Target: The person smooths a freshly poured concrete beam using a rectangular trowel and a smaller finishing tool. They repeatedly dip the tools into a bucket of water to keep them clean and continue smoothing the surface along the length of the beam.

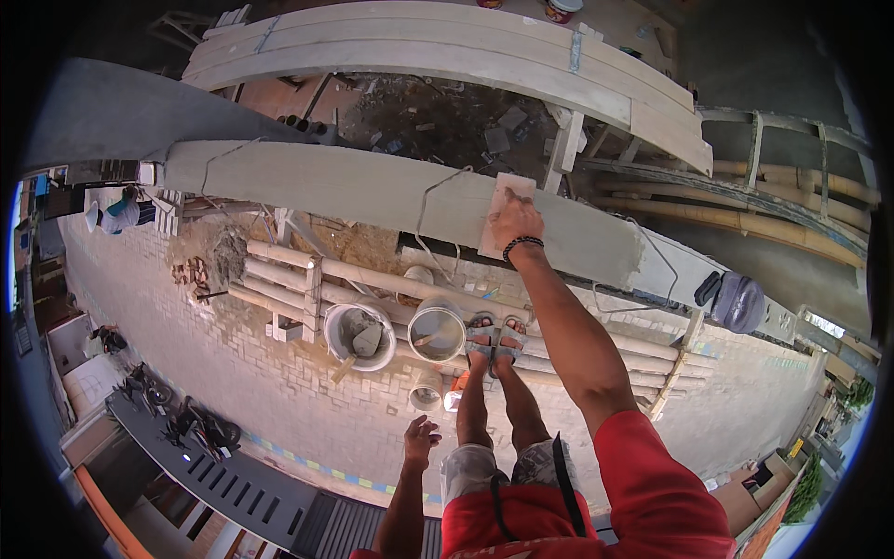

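My right hand is closed on a flat, pale pinkish plastering float, which is pressed against the top of a long grey plastered beam. A dark beaded bracelet circles that wrist. Hanging low beside my body, my left hand holds nothing, its fingers loosely bent and apart. A large pale tub with grey mortar and a trowel stands beyond it, beside a bucket of greyish liquid. Nearer that hand is a small bucket.
My sandalled feet stand on bamboo poles above block paving. Bent metal wires straddle the beam. A dark rounded object sits at its right end. Boards lie beyond. Another person and parked motorbikes are at left.
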A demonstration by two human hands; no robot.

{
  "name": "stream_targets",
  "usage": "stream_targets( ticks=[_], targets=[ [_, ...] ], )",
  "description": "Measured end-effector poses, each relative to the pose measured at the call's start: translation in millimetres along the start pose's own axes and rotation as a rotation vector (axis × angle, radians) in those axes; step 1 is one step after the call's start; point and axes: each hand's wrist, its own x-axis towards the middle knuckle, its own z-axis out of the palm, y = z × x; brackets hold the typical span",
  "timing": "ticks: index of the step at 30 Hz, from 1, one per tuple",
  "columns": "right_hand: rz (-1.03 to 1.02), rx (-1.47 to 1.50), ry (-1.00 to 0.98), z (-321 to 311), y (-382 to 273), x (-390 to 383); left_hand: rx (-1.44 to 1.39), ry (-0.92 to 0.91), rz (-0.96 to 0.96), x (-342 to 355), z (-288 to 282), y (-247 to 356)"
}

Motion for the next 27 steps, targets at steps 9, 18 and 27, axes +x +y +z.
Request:
stream_targets(
  ticks=[9, 18, 27],
  targets=[
    [0.22, -0.094, 0.203, -88.7, 184.3, -42.2, -0.014, -0.005, 0.031, 6.0, -4.7, -10.2],
    [0.005, 0.101, 0.061, -5.1, -16.7, -25.8, -0.075, 0.011, 0.042, -0.9, -10.2, -3.0],
    [0.128, 0.135, -0.021, 26.4, -72.4, 13.0, -0.087, 0.059, 0.009, -8.4, -26.2, -11.4]
  ],
)
